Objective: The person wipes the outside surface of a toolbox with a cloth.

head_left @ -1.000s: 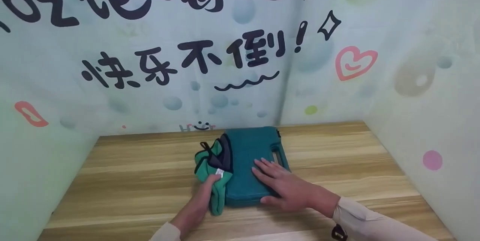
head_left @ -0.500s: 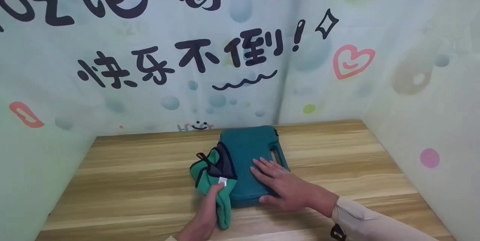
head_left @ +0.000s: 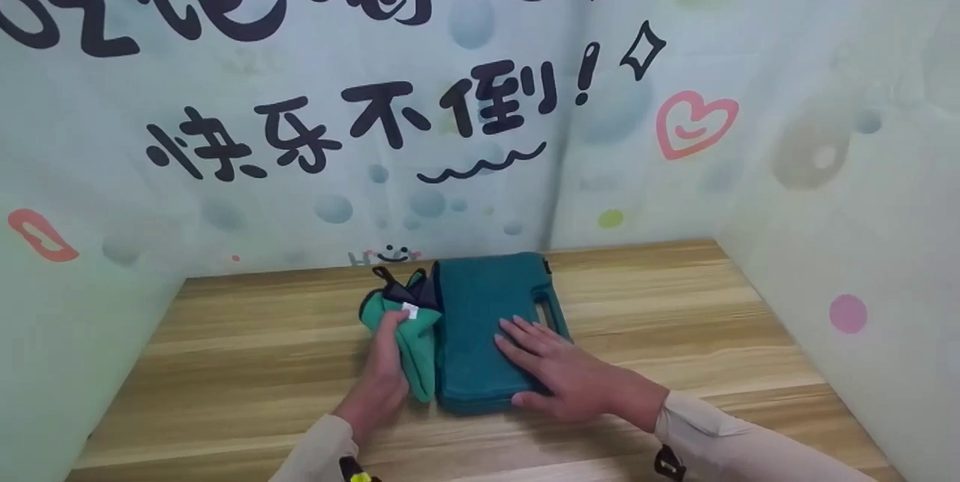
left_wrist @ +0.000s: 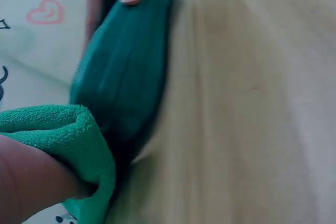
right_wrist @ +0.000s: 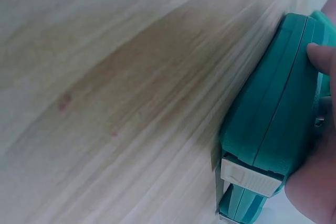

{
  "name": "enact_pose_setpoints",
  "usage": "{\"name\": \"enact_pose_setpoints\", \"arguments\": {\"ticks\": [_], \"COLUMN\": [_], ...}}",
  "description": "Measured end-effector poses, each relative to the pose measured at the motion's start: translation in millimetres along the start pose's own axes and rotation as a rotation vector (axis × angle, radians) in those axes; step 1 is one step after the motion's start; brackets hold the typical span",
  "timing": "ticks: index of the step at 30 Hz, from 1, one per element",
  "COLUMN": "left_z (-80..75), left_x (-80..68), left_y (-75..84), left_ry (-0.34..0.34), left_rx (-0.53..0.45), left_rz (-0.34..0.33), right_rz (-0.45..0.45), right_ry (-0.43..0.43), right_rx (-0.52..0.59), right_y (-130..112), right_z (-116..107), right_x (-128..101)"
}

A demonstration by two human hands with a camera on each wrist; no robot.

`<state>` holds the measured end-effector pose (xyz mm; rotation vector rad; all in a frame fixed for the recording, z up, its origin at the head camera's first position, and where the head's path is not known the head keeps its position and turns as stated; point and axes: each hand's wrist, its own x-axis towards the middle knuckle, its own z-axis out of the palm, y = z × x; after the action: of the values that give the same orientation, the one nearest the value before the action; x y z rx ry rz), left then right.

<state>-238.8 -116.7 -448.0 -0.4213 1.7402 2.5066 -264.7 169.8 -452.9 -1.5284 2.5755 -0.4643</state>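
A teal plastic carrying case lies flat on the wooden table, its handle cut-out on the right side. My right hand rests on its lid with the fingers spread, the thumb at the front edge. In the right wrist view, a pale latch shows on the side of the case. My left hand grips a folded green cloth with dark trim, a black loop and a white tag, against the case's left side. The left wrist view shows the towel-like cloth wrapped around the thumb.
The wooden table runs back to a printed fabric backdrop with dark lettering. Pale side walls close off both sides. Dark bands sit at both wrists.
My left hand brought the cloth down and toward me along the case's left edge, then back up and left. The right hand stays on the lid; the view shifts slightly.
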Motion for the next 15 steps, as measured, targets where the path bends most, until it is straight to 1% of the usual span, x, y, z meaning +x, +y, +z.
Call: {"name": "enact_pose_setpoints", "arguments": {"ticks": [2, 4, 7, 9, 12, 15], "left_z": [-1.8, -0.7, 5.1, 10.5, 19.7, 35.0], "left_x": [1.1, 0.9, 0.0, -0.7, -2.3, -5.6], "left_y": [9.0, 18.3, 29.7, 34.3, 35.7, 34.2], "left_ry": [0.005, -0.004, -0.034, -0.065, -0.090, -0.110], "left_rx": [-0.042, -0.082, -0.120, -0.138, -0.156, -0.137], "left_rz": [0.029, 0.070, 0.141, 0.187, 0.230, 0.230], "right_rz": [0.012, 0.038, 0.102, 0.152, 0.210, 0.241], "right_ry": [-0.016, -0.033, -0.053, -0.045, 0.009, 0.104], "right_rx": [0.026, 0.063, 0.133, 0.195, 0.304, 0.427], "right_y": [-0.8, -0.8, -1.8, -3.5, -11.6, -24.0], "right_z": [-1.4, -3.7, -9.8, -13.9, -19.1, -24.6], "right_x": [1.1, 1.7, 3.4, 6.8, 17.6, 30.5]}}
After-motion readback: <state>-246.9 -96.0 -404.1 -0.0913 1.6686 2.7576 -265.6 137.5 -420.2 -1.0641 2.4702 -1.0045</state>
